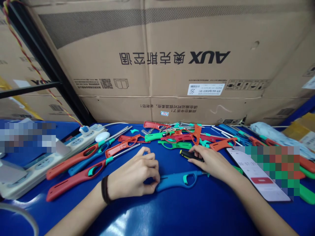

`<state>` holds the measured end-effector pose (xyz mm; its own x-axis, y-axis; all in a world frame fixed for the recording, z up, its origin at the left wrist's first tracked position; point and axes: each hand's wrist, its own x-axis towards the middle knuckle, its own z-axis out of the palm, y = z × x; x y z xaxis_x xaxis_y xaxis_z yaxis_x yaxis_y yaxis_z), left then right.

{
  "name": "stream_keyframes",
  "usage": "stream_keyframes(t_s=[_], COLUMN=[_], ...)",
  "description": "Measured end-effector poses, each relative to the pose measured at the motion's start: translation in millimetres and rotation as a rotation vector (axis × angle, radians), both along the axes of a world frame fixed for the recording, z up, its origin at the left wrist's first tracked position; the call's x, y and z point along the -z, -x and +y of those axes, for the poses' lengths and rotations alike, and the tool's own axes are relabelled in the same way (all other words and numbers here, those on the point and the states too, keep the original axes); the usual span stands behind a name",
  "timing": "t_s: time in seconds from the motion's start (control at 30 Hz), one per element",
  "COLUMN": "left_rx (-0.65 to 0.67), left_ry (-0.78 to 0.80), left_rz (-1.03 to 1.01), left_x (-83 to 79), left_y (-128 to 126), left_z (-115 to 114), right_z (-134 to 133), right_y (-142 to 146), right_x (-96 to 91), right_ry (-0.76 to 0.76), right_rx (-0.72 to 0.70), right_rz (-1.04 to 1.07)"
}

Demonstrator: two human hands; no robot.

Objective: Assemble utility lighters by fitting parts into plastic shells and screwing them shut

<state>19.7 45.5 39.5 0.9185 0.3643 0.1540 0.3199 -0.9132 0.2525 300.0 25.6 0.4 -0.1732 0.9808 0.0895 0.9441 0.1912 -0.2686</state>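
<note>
My left hand (137, 173), with a dark band at the wrist, pinches the butt end of a blue gas lighter (172, 182). This lighter lies flat on the blue table, its turquoise trigger showing inside the loop. Just above it, my right hand (211, 160) has its fingers closed on a black handle with a yellow end (184, 154); the rest of that tool is hidden under the hand. The lighter's nozzle end runs toward my right wrist. Left of my left hand rest a red lighter (73, 183), an orange-red lighter (69, 163) and a blue lighter (86, 161).
Loose lighter shells, triggers and metal tubes form a pile (172, 136) at the back, against a large cardboard box (157, 72). A white power strip (44, 164) stands at left. On the right lie a phone (258, 173) and more lighters, partly blurred out.
</note>
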Motion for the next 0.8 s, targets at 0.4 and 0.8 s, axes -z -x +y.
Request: stream_keyframes(t_s=[0.4, 0.8], left_rx=[-0.096, -0.081], left_ry=[0.07, 0.139], left_rz=[-0.008, -0.218], left_x=[12.3, 49.3], left_y=[-0.5, -15.0], left_z=[5.5, 12.4], right_z=[-2.9, -31.7], right_y=[0.0, 89.1], right_x=[-18.4, -43.3], right_ry=[-0.25, -0.221], right_rx=[0.031, -0.099], right_rz=[0.143, 1.28])
